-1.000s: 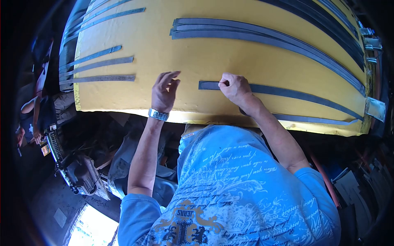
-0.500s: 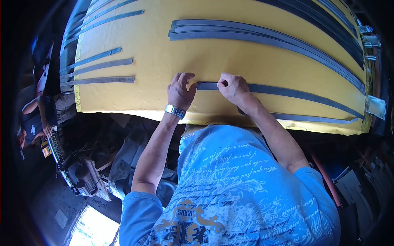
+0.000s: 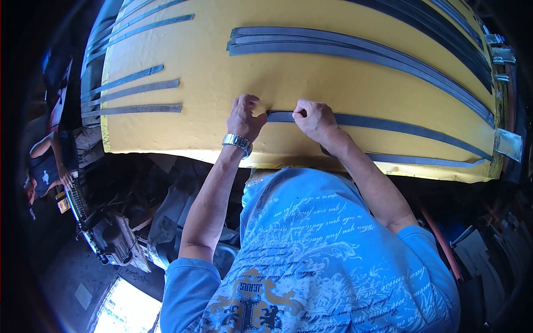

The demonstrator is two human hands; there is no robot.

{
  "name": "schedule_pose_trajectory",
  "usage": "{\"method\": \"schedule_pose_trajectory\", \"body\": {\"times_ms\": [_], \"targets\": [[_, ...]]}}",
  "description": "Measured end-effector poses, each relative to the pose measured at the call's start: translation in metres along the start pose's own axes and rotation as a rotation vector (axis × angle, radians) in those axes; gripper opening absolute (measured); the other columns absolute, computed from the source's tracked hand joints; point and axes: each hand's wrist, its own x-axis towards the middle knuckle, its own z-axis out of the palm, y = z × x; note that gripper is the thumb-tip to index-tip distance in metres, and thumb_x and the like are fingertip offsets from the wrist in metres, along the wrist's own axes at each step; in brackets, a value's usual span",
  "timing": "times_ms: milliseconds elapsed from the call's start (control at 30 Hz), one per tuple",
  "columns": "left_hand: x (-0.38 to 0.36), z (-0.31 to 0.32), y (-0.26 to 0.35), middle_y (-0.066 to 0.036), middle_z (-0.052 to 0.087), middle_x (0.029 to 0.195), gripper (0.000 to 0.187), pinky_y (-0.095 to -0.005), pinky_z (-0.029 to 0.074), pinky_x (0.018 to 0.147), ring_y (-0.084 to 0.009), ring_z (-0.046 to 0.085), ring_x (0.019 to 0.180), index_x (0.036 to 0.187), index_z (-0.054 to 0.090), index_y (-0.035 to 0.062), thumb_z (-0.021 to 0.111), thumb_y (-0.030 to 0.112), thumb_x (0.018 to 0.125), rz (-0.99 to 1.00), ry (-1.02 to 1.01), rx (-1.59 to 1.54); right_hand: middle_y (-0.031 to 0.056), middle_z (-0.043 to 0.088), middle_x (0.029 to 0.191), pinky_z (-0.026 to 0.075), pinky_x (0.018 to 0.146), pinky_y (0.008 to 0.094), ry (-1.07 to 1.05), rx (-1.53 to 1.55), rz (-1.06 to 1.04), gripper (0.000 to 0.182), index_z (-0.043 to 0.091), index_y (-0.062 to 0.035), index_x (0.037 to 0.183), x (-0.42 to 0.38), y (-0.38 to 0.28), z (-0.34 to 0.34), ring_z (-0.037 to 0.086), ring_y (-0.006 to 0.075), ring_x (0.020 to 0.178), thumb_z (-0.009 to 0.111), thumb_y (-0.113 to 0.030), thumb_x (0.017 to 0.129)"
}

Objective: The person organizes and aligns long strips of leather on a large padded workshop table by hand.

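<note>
A long dark grey strip (image 3: pixel 411 129) lies across the yellow covered surface (image 3: pixel 211 66), its left end between my two hands. My right hand (image 3: pixel 316 121) is closed in a fist over this strip, a short way in from the end. Just left of the strip's end is my left hand (image 3: pixel 245 119), with a metal-banded watch (image 3: pixel 237 144) on the wrist. Its fingers are bent and apart from the thumb, and the thumb tip reaches the strip's end. A second thin strip (image 3: pixel 422 160) runs nearer to my body, partly hidden by my right forearm.
A stack of grey strips (image 3: pixel 311 44) lies farther back, with darker strips (image 3: pixel 427 36) beyond it. Shorter strips (image 3: pixel 139 109) stick in from the left edge. Metal plates (image 3: pixel 508 145) are along the right edge. Another person (image 3: pixel 49 164) is at the far left beside machinery.
My left hand has shifted slightly, and its thumb has come in toward the strip's end. My right hand stays in the same place on the strip.
</note>
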Motion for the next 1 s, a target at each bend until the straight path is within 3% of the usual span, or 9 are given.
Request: {"method": "schedule_pose_trajectory", "body": {"times_ms": [267,433,533,600,633,700,867,933,1000], "targets": [[0.001,0.001,-0.003,-0.011,0.056,0.101,0.042,-0.0343,0.052,0.076,-0.0222,0.058,0.085,0.106,0.057,0.0073,0.076,0.012,0.069,0.027,0.013,0.013,0.015,0.067,0.074,0.053,0.065,0.0447,-0.001,-0.001,-0.008,0.007,0.062,-0.0083,0.078,0.002,0.0,0.001,0.066,0.0355,0.071,0.058,-0.014,0.08],[0.0,0.0,0.002,-0.011,0.057,0.1,0.04,-0.0346,0.052,0.074,-0.0232,0.059,0.084,0.106,0.057,0.009,0.074,0.009,0.07,0.069,0.002,0.058,0.0126,0.068,0.078,0.054,0.067,0.0417,-0.033,-0.034,0.02,0.009,0.063,-0.0075,0.08,0.0,-0.001,-0.001,0.067,0.0327,0.073,0.064,-0.017,0.081],[-0.003,-0.002,0.012,-0.011,0.058,0.101,0.034,-0.0351,0.053,0.073,-0.0244,0.061,0.082,0.103,0.059,0.0082,0.072,0.006,0.072,0.101,-0.014,0.071,0.0144,0.068,0.078,0.054,0.069,0.044,-0.05,-0.043,0.032,0.009,0.062,-0.0094,0.082,0.001,-0.002,-0.001,0.067,0.0341,0.074,0.059,-0.017,0.083],[-0.008,0.001,0.021,-0.01,0.06,0.1,0.024,-0.0363,0.053,0.072,-0.0267,0.062,0.082,0.097,0.063,0.0068,0.071,0.004,0.074,0.372,0.038,0.03,0.0143,0.068,0.078,0.054,0.069,0.0441,-0.06,-0.048,0.045,0.009,0.062,-0.0093,0.082,0.0,-0.005,-0.004,0.067,0.0342,0.075,0.059,-0.018,0.083],[-0.009,0.002,0.025,-0.01,0.06,0.1,0.024,-0.0363,0.053,0.072,-0.0267,0.062,0.082,0.097,0.063,0.0068,0.071,0.004,0.074,0.37,0.035,0.03,0.0143,0.068,0.078,0.054,0.069,0.0441,-0.071,-0.053,0.054,0.009,0.062,-0.0093,0.082,-0.001,-0.007,-0.005,0.067,0.0343,0.075,0.059,-0.018,0.083],[-0.011,0.007,0.031,-0.01,0.063,0.098,0.016,-0.0376,0.053,0.072,-0.0281,0.063,0.083,0.091,0.066,0.006,0.071,0.004,0.076,0.597,-0.062,-0.019,0.0137,0.068,0.079,0.054,0.069,0.0432,-0.072,-0.05,0.057,0.01,0.062,-0.0079,0.082,0.0,-0.004,-0.003,0.067,0.0339,0.075,0.063,-0.018,0.082],[-0.009,0.026,0.019,-0.008,0.065,0.09,0.009,-0.0378,0.053,0.071,-0.0281,0.063,0.082,0.083,0.067,0.0069,0.07,0.006,0.075,0.638,-0.064,-0.027,0.0134,0.069,0.08,0.054,0.07,0.0416,-0.051,-0.069,0.06,0.013,0.063,-0.0058,0.083,-0.001,-0.003,-0.003,0.067,0.033,0.077,0.067,-0.018,0.081],[-0.009,0.025,0.021,-0.007,0.066,0.09,0.005,-0.0379,0.053,0.071,-0.0277,0.063,0.081,0.08,0.067,0.0063,0.069,0.007,0.076,0.581,-0.071,-0.036,0.017,0.069,0.087,0.054,0.075,0.0434,-0.126,0.075,0.047,0.019,0.065,-0.0082,0.095,-0.003,0.0,-0.01,0.067,0.0349,0.083,0.064,-0.023,0.083],[-0.009,0.023,0.024,-0.008,0.066,0.089,0.004,-0.0374,0.053,0.071,-0.028,0.064,0.081,0.081,0.068,0.0059,0.069,0.006,0.077,0.592,-0.066,-0.024,0.0178,0.069,0.089,0.053,0.075,0.0416,-0.019,0.051,-0.043,0.025,0.065,-0.0066,0.102,-0.019,-0.003,-0.02,0.067,0.0352,0.083,0.067,-0.023,0.083]]}}
